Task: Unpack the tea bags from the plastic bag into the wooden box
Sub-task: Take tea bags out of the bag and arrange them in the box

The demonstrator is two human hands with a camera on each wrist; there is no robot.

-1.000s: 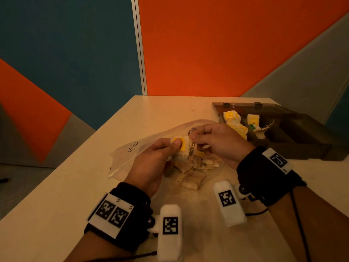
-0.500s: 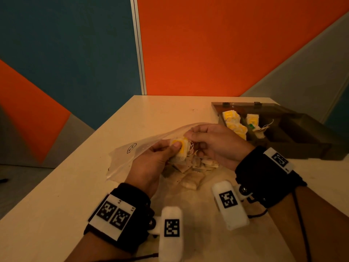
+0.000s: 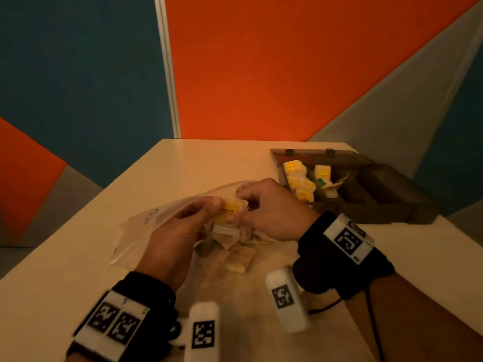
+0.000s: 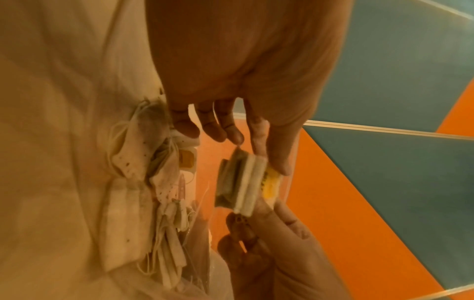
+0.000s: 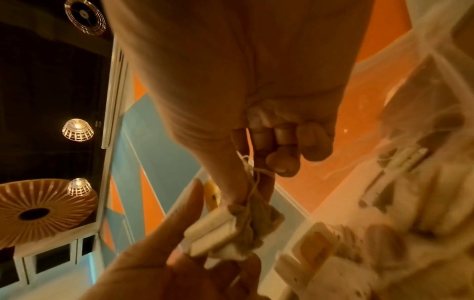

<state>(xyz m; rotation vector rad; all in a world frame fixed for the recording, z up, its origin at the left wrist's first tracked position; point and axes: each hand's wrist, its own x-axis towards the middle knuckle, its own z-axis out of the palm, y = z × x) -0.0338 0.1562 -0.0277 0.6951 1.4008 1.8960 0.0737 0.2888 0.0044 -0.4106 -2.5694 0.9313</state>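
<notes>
A small stack of tea bags with a yellow tag (image 3: pixel 231 209) is held just above the clear plastic bag (image 3: pixel 136 226) at mid-table. My left hand (image 3: pixel 219 212) pinches its left side and my right hand (image 3: pixel 240 207) pinches its right side. In the left wrist view the stack (image 4: pixel 243 182) sits between my left thumb and fingers. The right wrist view shows the stack (image 5: pixel 223 229) with its string running up between my right fingertips (image 5: pixel 282 160). More tea bags (image 3: pixel 237 259) lie below the hands. The open wooden box (image 3: pixel 366 194) stands at the right and holds several yellow-tagged tea bags (image 3: pixel 298 178).
The box's lid (image 3: pixel 300 154) is folded back toward the wall. The pale table (image 3: pixel 65 270) ends at its left edge close to the plastic bag. An orange and blue partition (image 3: pixel 261 74) stands right behind the table.
Both hands keep hold of the tea bag stack and have shifted it slightly left and toward me. The plastic bag's upper flap has lifted a little.
</notes>
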